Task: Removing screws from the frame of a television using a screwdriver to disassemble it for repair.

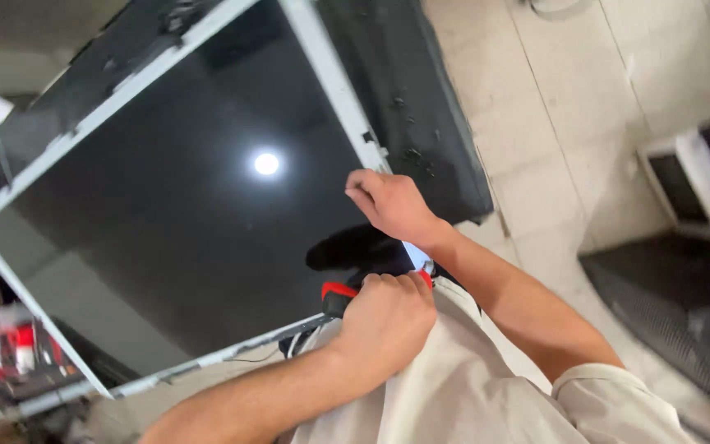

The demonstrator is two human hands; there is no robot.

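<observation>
one large flat screen panel (174, 205) under both hands, pale-framed. two hands: right hand (392, 205) on the panel's edge, left hand (384, 321) just below it. one red-and-black handled tool (337, 296) in the left hand.

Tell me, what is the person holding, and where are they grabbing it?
The left hand is closed around the red-and-black handle of a hand tool; its working end is hidden. The right hand rests on the white edge of the large black flat screen panel.
</observation>
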